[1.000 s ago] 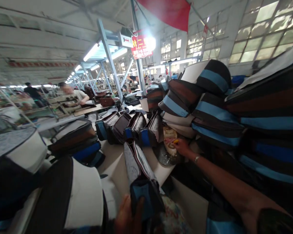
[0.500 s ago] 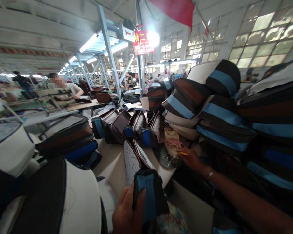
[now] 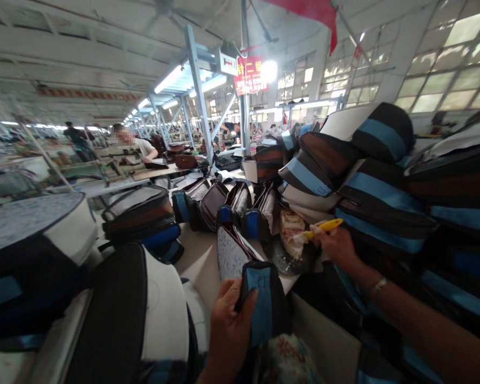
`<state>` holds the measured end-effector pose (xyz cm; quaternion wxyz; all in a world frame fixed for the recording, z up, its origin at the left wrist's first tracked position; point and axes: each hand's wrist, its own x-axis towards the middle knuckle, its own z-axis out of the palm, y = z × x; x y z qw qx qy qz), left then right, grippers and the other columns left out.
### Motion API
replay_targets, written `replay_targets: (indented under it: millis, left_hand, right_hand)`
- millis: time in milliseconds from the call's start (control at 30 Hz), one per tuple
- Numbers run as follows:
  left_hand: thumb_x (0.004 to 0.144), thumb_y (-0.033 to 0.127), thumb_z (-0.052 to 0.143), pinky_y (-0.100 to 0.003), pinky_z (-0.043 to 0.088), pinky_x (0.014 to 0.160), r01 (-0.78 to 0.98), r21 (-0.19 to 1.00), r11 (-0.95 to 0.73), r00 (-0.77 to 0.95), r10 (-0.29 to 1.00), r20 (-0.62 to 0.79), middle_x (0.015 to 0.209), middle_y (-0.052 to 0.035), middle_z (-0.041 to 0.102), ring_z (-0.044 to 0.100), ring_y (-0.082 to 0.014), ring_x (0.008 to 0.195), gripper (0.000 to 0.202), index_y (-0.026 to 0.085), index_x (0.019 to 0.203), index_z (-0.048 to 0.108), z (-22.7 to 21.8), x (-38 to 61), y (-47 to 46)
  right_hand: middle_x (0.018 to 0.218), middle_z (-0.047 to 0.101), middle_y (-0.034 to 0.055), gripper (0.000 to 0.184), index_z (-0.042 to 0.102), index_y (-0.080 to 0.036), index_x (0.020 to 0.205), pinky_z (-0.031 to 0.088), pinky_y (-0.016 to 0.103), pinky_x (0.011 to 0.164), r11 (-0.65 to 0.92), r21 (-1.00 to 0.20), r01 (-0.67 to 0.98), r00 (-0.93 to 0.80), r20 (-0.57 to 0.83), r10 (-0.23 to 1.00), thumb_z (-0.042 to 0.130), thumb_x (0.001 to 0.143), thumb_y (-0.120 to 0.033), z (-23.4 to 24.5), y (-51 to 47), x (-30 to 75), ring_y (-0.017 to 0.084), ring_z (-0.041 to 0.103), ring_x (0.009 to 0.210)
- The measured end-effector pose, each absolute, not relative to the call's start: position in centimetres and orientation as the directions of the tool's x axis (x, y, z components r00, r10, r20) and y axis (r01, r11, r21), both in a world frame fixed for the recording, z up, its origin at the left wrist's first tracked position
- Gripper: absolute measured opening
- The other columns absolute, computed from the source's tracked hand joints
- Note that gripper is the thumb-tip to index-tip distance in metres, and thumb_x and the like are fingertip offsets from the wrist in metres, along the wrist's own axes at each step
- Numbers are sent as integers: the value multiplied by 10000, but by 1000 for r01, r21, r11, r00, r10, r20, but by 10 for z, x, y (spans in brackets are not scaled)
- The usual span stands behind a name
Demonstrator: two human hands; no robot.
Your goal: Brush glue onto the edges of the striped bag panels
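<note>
My left hand grips the near end of a small fabric bag, black with a light-blue band. The bag stretches away over the table, showing pale patterned lining at its far part. Pinched in my right hand is a brush with a yellow handle. Its pale tip sits at the edge of a crusted, glue-stained container, whose contents I cannot make out. That container stands on a dark round base with white specks.
Several similar open bags line the table beyond. Tall stacks of black, brown and blue bags crowd the right. Large white-and-black bag pieces fill the left. Farther off, a person sits at a bench.
My right hand has lifted and turned the brush, so its yellow handle now shows above the container. The left hand still holds the bag. The view has swung left.
</note>
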<state>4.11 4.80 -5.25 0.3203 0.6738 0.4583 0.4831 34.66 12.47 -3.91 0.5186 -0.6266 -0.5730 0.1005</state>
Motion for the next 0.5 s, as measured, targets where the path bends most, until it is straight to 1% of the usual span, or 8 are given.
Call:
replay_targets:
  millis: [67,100,167,233,300,367,433,500]
  left_hand:
    - [904,345,557,-246,477,751,275,885,-375,148,926,346,862,-20,584,580,-158,817,204,197,912,696,-51,44,48]
    - [907,346,553,-248,478,754,261,889,-375,166,925,342,866,-22,582,581,-159,820,208,197,927,697,-51,46,49]
    - [911,351,544,-252,481,748,242,892,-382,183,921,345,867,-25,578,582,-163,815,219,194,945,693,-50,51,49]
    - [911,353,539,-255,481,731,240,885,-399,188,913,361,856,-27,575,580,-167,802,224,192,957,688,-50,56,48]
    - [914,351,533,-260,479,726,254,873,-416,199,906,373,852,-29,573,578,-169,797,227,192,972,684,-49,59,48]
    - [921,348,523,-263,476,728,267,864,-427,216,900,378,847,-28,567,575,-167,793,231,190,976,682,-48,61,48]
    - [927,347,515,-264,473,724,274,860,-431,219,898,381,839,-27,561,572,-165,788,233,189,970,681,-48,61,48]
    - [927,347,517,-262,473,719,276,858,-433,215,898,384,833,-26,560,569,-162,782,228,190,950,679,-47,61,48]
  right_hand:
    - [577,573,-9,339,615,-190,842,439,252,502,283,-772,568,310,520,796,531,928,-507,1,107,329,162,564,529]
    - [573,557,-22,306,617,-188,855,423,241,483,388,-781,490,264,557,787,562,920,-482,20,97,317,147,538,508]
    - [587,547,-33,244,618,-185,811,426,225,499,554,-734,393,123,639,760,626,900,-412,52,78,291,122,514,514]
    - [659,573,-18,207,618,-180,785,429,218,518,659,-666,350,-60,686,725,620,914,-343,70,64,267,112,517,554]
    - [696,581,-9,186,609,-178,787,433,221,545,714,-594,371,-208,696,687,588,928,-298,75,60,250,111,527,586]
    - [687,575,-11,170,596,-178,792,423,222,551,734,-526,429,-306,681,666,567,929,-276,72,62,245,110,528,588]
    - [664,567,-18,159,584,-181,785,408,222,546,734,-466,494,-374,649,663,556,923,-254,68,66,252,106,520,565]
    - [663,574,-15,145,577,-186,778,414,233,570,729,-397,558,-405,636,657,550,915,-230,69,67,263,114,526,571]
